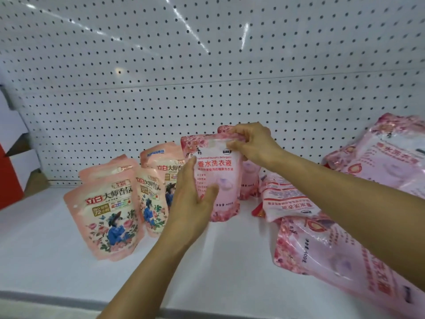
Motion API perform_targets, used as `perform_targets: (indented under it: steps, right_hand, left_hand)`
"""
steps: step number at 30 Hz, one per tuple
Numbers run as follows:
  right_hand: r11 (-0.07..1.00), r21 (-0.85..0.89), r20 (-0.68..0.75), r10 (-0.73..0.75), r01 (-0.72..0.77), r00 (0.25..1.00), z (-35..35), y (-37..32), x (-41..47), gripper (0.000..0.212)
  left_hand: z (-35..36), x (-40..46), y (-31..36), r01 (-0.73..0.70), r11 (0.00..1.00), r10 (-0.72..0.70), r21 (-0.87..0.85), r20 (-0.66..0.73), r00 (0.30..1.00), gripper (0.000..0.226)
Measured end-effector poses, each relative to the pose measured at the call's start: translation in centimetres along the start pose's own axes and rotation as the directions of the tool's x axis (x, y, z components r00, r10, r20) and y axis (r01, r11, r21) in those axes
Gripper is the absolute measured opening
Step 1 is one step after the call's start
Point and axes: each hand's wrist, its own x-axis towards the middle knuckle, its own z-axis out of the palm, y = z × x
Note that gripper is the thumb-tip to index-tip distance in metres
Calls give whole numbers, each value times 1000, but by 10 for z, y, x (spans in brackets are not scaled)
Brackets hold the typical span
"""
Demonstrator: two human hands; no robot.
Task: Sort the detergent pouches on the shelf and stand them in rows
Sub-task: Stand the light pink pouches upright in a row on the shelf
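Note:
A pink perfume-detergent pouch (218,173) stands upright on the white shelf (46,261), mid-frame. My left hand (193,199) holds its lower left side, thumb across the front. My right hand (253,143) pinches its top edge. Another pink pouch (249,178) stands right behind it, mostly hidden. To the left stand several peach pouches with a flower picture: one in front (108,215), one beside it (149,201), one further back (161,162). On the right, pink pouches lie flat in a loose heap (322,249), with more at the far right (391,157).
A white pegboard wall (207,77) closes the back of the shelf. White and red cardboard boxes (13,157) sit at the far left. The shelf's front edge (69,298) runs along the bottom of the view.

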Motion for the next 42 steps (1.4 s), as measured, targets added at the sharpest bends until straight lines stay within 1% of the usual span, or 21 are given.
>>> perform_targets:
  steps: [2,4,6,8,9,10,11,12,13,15,18,23,25,27,30,33,35,36,37,39,42]
  right_hand:
    - [1000,11,61,26,-27,998,-8,2,-2,32]
    - [998,-27,122,65,-62,990,-22,11,-9,45]
    - [990,-94,166,119,-104,979,-41,23,-22,48]
    - [979,-134,177,178,-156,968,-59,32,-38,37]
    - [971,-150,177,213,-188,961,-67,36,-46,31]
    - [962,-164,183,246,-217,952,-76,40,-54,28]
    - [954,-182,198,272,-237,942,-85,45,-61,27]
    - [948,-206,223,288,-244,931,-95,50,-68,31]
    - [943,-224,257,300,-245,919,-104,52,-75,37]
    - [942,-223,325,315,-251,892,-119,54,-87,51]
    - [940,-230,364,322,-251,874,-129,53,-98,49]
    - [980,-9,204,198,-201,959,-126,57,-89,51]
    - [976,-17,219,215,-217,952,-126,63,-82,50]
    - [959,-139,290,276,-245,916,-123,74,-74,47]
    - [897,-372,341,370,-237,864,-110,91,-61,46]
    - [818,-544,366,432,-187,824,-89,99,-51,42]
    - [733,-666,373,486,-137,790,-75,104,-44,32]
    - [687,-720,372,507,-103,778,-69,105,-42,32]
    - [649,-755,363,525,-87,770,-62,106,-40,39]
    - [602,-794,337,558,-90,758,-50,107,-37,52]
    - [575,-811,317,585,-107,746,-37,107,-34,61]
  left_hand:
    - [9,-2,0,-90,990,86,110,43,995,61]
    - [21,-6,2,-203,954,163,219,187,969,52]
    - [41,-8,2,-364,876,227,315,398,889,57]
    - [63,-6,4,-549,757,282,355,580,764,62]
    - [74,-2,5,-633,684,321,362,629,708,58]
    - [83,3,7,-692,624,381,364,631,675,46]
    - [88,8,10,-713,586,424,384,605,674,31]
    - [92,13,16,-716,560,453,417,570,686,19]
    - [95,19,22,-691,561,445,455,539,715,18]
    - [98,34,30,-605,618,397,502,465,791,28]
    - [99,57,50,-489,739,389,463,299,871,29]
    - [85,82,81,-406,813,397,418,114,911,28]
    - [73,82,92,-388,818,421,426,18,907,26]
    - [59,77,100,-361,823,422,439,-46,906,24]
    - [34,67,102,-315,797,409,516,-77,909,22]
    - [7,56,90,-270,783,368,561,-67,927,21]
    - [-8,48,79,-237,786,330,571,-64,942,20]
    - [-15,44,76,-224,781,321,583,-67,945,19]
    - [-20,41,74,-210,769,317,604,-74,946,18]
    - [-28,37,71,-161,705,322,691,-109,941,18]
    - [-36,35,64,-108,523,410,845,-138,901,22]
